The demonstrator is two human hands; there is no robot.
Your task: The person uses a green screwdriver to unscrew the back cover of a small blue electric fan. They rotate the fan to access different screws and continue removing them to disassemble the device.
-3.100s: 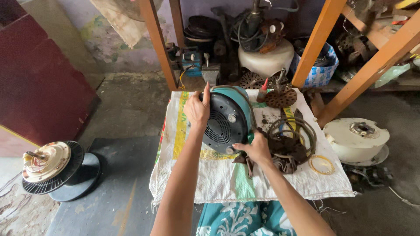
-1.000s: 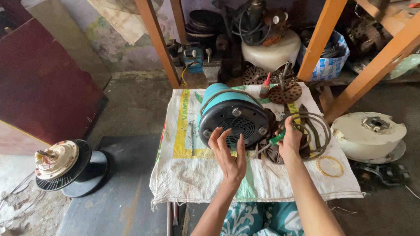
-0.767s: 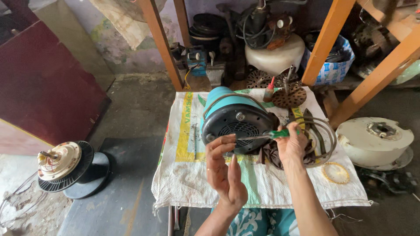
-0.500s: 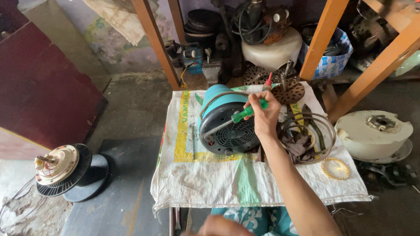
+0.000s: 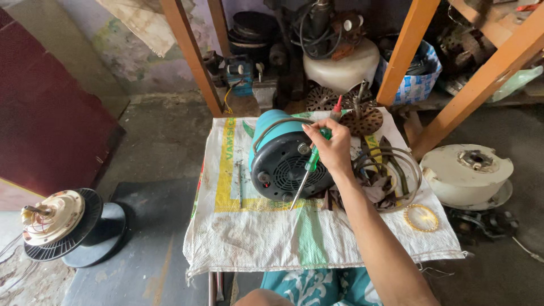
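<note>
While the right hand (image 5: 333, 148) is clenching around the green handle of a screwdriver (image 5: 306, 173), the tool's shaft is slanting down across the dark vented back of a teal motor housing (image 5: 283, 156), its tip reaching the lower rim. The housing is lying on its side on a white woven sack (image 5: 272, 232) covering the surface. Just right of the hand, a tangle of wire rings (image 5: 388, 173) is resting, with a yellow ring (image 5: 421, 217) nearer the sack's edge. The left hand is not showing.

Motor housing (image 5: 283, 156) on sack-covered table (image 5: 238, 238), wire coils (image 5: 391, 170) right, fan motor (image 5: 56, 221) on floor left
</note>
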